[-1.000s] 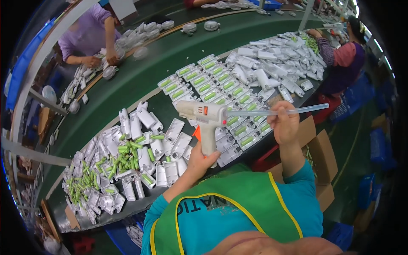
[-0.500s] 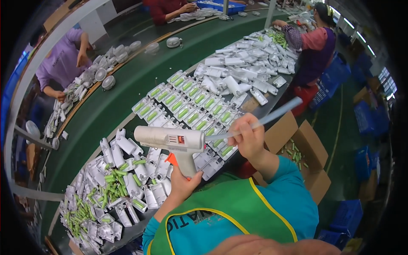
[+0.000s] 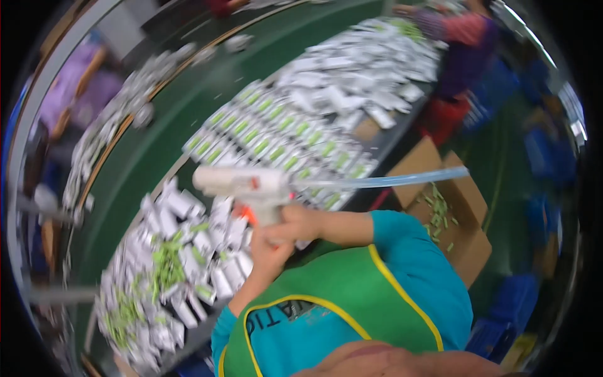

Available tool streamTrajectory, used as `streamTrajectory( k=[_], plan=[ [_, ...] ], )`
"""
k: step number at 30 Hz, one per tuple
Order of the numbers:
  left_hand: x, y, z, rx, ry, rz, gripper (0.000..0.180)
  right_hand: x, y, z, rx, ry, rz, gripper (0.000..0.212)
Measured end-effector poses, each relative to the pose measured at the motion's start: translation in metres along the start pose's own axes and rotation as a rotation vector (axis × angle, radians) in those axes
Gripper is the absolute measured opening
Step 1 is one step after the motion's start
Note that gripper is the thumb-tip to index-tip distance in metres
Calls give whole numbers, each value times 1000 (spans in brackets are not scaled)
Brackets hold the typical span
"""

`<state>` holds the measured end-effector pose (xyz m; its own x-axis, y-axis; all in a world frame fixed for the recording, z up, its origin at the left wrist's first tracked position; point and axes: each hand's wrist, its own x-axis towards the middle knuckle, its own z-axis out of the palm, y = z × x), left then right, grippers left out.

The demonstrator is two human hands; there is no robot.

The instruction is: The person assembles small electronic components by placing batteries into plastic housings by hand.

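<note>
A white hot glue gun with an orange trigger is held level above the table, its nozzle end to the left. From its back end a long translucent glue stick sticks out to the right. My left hand is closed round the lower handle. Just above it, my right hand closes on the handle behind the trigger, its fingers partly blurred and overlapping the left. Beyond the gun lie rows of white casings, each with green cylindrical cells in it.
Loose white casings mixed with green cells heap up on the left. More white casings pile at the far end, beside a co-worker. An open cardboard box with green cells stands at right. Another person works across the green surface.
My right hand has left the glue stick and come down to the gun's handle. The stick now points more level to the right. The view has shifted slightly and blurred.
</note>
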<state>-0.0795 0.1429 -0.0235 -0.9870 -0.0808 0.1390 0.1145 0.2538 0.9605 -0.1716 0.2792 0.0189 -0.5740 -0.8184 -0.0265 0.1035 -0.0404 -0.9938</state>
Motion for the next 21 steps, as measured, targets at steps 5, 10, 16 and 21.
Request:
streamTrajectory(
  k=[5,10,16,21],
  plan=[
    [34,68,-33,451,-476,-144,46,13,-18,-15,414,28,-138,61],
    [34,44,-116,795,-275,19,31,35,-89,-74,346,57,-144,68],
    [70,24,-213,1174,-16,-37,12,75,-134,-123,174,228,-37,45],
    [83,-6,-202,1058,-173,135,14,88,-82,-106,78,137,200,44]
  ],
)
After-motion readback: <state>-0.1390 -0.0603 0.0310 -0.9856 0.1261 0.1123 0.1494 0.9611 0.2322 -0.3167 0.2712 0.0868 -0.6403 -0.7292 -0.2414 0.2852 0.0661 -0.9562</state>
